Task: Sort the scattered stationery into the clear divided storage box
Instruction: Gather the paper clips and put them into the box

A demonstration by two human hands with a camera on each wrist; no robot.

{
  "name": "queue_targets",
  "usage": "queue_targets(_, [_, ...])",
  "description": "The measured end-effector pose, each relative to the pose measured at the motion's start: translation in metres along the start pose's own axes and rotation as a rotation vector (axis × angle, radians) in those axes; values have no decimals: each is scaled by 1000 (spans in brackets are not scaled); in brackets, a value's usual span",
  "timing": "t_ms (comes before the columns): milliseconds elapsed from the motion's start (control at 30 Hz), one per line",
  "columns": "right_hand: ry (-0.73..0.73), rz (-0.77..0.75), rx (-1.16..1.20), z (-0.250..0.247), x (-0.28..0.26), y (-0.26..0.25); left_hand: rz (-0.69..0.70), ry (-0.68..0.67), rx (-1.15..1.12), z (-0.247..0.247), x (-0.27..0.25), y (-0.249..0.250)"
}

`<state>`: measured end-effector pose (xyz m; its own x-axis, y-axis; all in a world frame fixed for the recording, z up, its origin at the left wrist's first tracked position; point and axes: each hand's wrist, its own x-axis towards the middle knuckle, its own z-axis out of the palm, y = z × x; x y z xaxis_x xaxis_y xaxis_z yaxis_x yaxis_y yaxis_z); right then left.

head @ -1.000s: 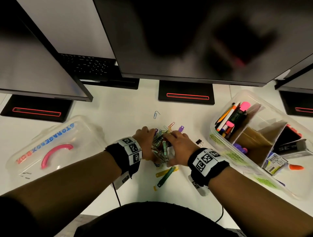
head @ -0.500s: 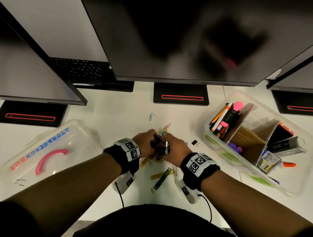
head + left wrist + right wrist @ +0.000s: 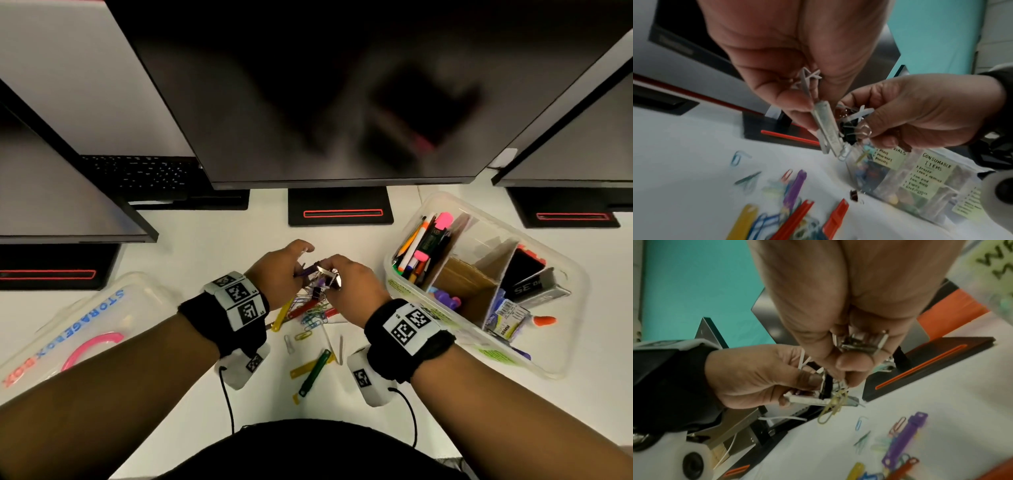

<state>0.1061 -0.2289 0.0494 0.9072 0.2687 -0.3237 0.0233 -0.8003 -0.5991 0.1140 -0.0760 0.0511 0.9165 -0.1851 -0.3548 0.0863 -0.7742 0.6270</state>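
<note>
Dark monitors overhang a white tabletop (image 3: 212, 240) littered with coloured paper clips (image 3: 313, 320) and plastic strips. Above that pile, the left hand (image 3: 274, 274) pinches a pale strip (image 3: 827, 128) with a paper clip hanging from it, while the right hand (image 3: 349, 284) pinches a tangle of metal binder clips (image 3: 859, 341). The clear divided box (image 3: 404, 284) sits just right of them, holding pens. Such bits look light, stiff and snag-prone; pinching each clip by its body should free it cleanly.
</note>
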Motion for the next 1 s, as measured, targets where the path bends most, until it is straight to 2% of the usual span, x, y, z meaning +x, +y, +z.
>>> queue_targets(200, [-6,70,19,-9,-14,13,-52,-42,158,6,1,12])
queue_targets(367, [-27,138,66,5,-22,28,-78,-69,136,19,-3,13])
queue_targets(500, [25,106,106,-12,-23,19,-5,10,131,4,-6,29])
queue_targets(767, [223,-6,231,-92,-42,7,214,174,41,-35,-7,93])
queue_targets(1000, [416,73,248,-155,-73,41,387,160,-88,-12,21,164])
